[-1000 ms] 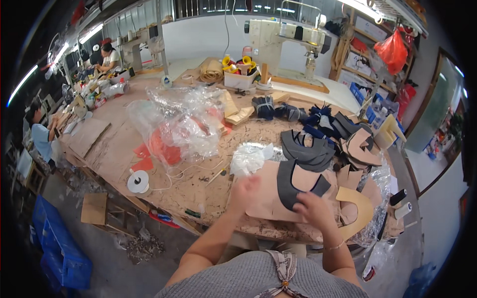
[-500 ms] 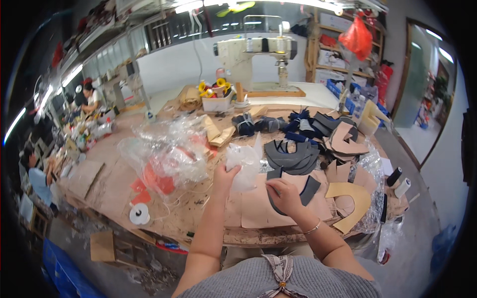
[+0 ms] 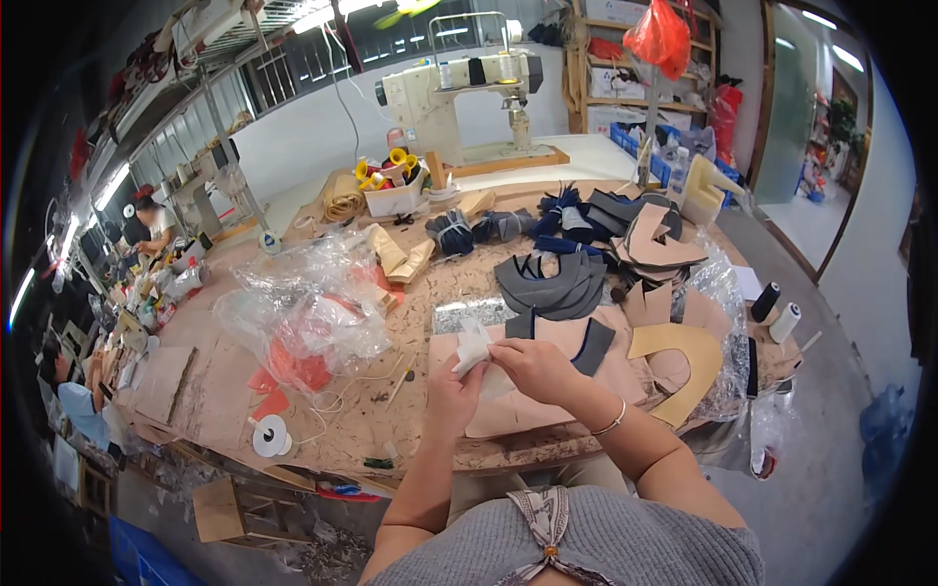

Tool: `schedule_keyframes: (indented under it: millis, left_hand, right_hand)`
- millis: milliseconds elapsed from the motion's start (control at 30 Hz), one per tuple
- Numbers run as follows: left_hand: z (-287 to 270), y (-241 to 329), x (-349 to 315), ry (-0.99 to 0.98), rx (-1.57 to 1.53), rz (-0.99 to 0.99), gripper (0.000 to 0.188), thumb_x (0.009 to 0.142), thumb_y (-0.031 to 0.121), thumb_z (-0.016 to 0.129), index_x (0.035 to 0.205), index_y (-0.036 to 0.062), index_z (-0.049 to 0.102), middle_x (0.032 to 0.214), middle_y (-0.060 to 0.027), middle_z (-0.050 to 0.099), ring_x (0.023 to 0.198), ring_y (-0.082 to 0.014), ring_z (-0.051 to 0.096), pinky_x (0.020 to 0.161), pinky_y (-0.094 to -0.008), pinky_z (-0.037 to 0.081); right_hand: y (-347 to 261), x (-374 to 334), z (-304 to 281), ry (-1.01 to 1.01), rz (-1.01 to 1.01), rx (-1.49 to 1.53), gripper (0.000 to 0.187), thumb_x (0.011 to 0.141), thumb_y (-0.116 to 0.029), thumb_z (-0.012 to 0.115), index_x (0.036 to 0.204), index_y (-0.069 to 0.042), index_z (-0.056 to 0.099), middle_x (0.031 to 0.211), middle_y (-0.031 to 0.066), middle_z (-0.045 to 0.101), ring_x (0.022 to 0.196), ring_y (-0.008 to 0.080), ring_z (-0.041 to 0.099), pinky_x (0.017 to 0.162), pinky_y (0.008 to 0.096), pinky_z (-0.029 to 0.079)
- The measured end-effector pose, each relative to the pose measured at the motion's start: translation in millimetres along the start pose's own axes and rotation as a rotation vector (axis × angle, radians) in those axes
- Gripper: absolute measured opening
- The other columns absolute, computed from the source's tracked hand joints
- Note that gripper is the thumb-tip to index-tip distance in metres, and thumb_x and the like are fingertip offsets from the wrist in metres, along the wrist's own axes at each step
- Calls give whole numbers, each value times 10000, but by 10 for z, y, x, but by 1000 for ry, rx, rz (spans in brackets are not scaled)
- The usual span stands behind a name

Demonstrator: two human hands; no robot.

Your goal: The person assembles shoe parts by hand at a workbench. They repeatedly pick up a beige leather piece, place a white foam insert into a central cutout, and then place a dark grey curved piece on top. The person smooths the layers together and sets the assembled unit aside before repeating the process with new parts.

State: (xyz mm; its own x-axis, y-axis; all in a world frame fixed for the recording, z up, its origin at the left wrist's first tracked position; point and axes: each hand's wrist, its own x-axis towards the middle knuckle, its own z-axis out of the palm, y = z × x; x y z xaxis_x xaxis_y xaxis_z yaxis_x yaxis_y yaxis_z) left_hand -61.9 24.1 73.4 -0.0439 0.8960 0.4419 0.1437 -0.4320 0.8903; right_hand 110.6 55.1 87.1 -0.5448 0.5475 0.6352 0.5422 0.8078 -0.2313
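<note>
A thin white translucent sheet, bunched up, is held over the table in front of me; whether it is paper or plastic I cannot tell. My left hand is closed on its lower part. The fingers of my right hand pinch its right edge, close beside the left fingertips. Just beyond my right hand, a grey curved piece with dark blue edging lies on a beige flat sheet, partly hidden by the hand. Farther back is a pile of similar grey curved pieces.
Crumpled clear plastic covers the left-middle table. A white spool lies near the front edge. At right are a tan U-shaped piece and two thread cones. A sewing machine stands behind. Two people sit at far left.
My hands have come together; the right hand has moved left from over the grey piece to the white sheet. The sheet is now more bunched and lower. The view has shifted slightly.
</note>
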Motion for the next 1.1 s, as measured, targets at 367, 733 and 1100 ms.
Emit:
schedule_keyframes:
  millis: [367,733,1100]
  left_hand:
    - [114,-28,-110,-19,175,19,180,884,60,634,1052,6,671,856,-96,705,788,-112,660,702,-276,514]
    - [-48,-279,225,-139,-209,-232,291,867,30,663,1143,-25,590,1025,-75,690,884,-117,647,791,-255,509]
    - [-763,-1090,713,-1,-105,-290,425,879,25,606,1284,-31,489,1192,-154,614,1038,-212,619,917,-320,474]
  right_hand:
    - [44,-165,-4,177,44,62,182,787,-78,651,962,-27,659,799,97,659,670,233,658,583,319,530]
    - [532,-395,-323,309,726,1056,91,854,-27,580,836,40,640,797,80,677,718,108,654,663,231,534]
    - [1114,-1446,-1402,767,778,1088,109,905,-102,554,917,-21,627,847,87,674,785,172,678,737,299,575]
